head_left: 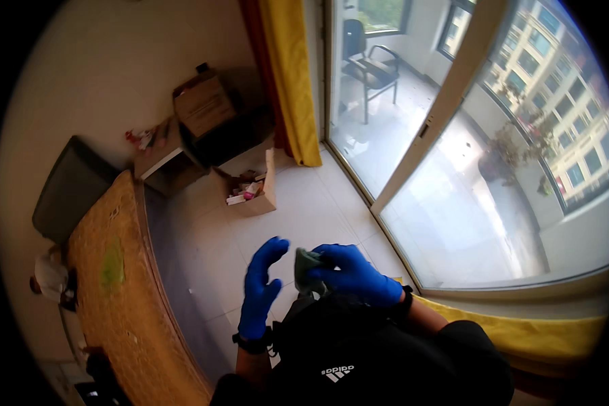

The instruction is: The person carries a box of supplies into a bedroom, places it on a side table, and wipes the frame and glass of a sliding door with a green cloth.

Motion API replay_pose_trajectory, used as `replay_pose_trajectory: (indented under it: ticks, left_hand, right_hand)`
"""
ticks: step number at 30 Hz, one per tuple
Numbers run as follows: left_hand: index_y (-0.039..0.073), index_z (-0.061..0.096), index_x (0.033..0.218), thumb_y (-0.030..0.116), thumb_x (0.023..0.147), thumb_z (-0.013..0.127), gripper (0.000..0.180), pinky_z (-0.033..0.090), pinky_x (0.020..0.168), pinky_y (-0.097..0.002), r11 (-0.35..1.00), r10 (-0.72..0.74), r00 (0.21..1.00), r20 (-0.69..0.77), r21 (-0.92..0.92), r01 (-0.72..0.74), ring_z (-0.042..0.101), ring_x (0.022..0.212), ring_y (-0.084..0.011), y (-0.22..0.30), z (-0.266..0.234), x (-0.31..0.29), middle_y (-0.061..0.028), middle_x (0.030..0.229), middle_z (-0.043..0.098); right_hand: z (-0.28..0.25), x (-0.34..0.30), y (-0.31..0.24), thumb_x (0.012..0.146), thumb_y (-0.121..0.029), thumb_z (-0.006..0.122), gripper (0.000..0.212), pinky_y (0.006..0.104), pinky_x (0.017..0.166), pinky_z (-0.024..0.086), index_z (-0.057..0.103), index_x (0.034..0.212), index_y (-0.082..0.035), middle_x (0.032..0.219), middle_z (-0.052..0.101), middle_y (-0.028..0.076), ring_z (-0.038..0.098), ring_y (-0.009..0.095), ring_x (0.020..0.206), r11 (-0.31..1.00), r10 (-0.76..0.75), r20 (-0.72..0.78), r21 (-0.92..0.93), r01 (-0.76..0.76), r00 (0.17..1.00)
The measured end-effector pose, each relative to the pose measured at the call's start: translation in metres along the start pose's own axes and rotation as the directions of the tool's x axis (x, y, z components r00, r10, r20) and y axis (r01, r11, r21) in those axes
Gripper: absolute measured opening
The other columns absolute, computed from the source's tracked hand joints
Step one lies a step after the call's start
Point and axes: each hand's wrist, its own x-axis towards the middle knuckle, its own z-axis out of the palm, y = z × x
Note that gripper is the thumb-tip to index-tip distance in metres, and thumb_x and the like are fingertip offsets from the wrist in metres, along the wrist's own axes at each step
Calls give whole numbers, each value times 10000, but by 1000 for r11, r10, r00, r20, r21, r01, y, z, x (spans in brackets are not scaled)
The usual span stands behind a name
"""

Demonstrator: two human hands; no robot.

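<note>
On the pale tiled floor (298, 216) near the yellow curtain (292, 81): open brown cardboard box (258, 196), flap up, holding a jumble of small pink, white and red items, too small to identify. Second brown cardboard box (203, 103) sits closed on a low dark cabinet (231, 139) in the corner; contents not visible. Low open shelf unit (164, 162) beside it carries small red-and-white clutter on top.

Hands, centre-bottom, both in blue rubber gloves, raised in front of the black top the person wears. Right hand (353, 272) grips a small grey-green wadded cloth (306, 269): thumb and fingers (331, 254) curl round its right edge and pinch it, cloth sticking out to the left of the fingertips, held in mid-air above the floor. Left hand (260, 289) is upright, palm facing the cloth, fingers together and slightly curved, thumb apart; it sits just beside the cloth's left side. Contact between left hand and cloth: can't tell, looks like a narrow gap.

Left of frame: long orange-brown patterned table top (125, 298) with a green smear on it, dark chair back (71, 186) at its far end. Right: large glass sliding door (453, 176), black chair (369, 68) outside on the balcony.
</note>
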Motion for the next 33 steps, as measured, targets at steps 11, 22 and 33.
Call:
replay_pose_trajectory:
  ticks: [11,22,33]
  left_hand:
    - [38,488,1168,97,772,674,442,427,882,-339,937,-217,936,276,-210,279,540,1042,-231,-77,90,-39,-112,1135,550]
    - [38,529,1149,227,924,446,306,461,755,-263,612,-565,820,-87,-711,346,570,874,-137,-156,22,-46,-72,1012,591]
    - [63,386,1287,293,957,317,409,289,1057,-394,-728,-230,746,625,-619,294,441,1180,-252,-207,-111,122,-107,1297,451]
  right_hand:
    - [-11,-51,-27,754,-28,672,330,254,736,482,588,1071,7,895,653,95,619,134,807,978,22,-71,-207,-36,997]
    - [0,-54,-20,812,-31,615,220,237,783,444,575,1020,27,921,619,64,562,106,857,960,234,-354,234,-157,906]
    - [-106,-37,33,849,-76,534,522,293,884,422,336,1332,-92,1186,466,104,498,188,1049,978,-62,-964,-6,210,259]
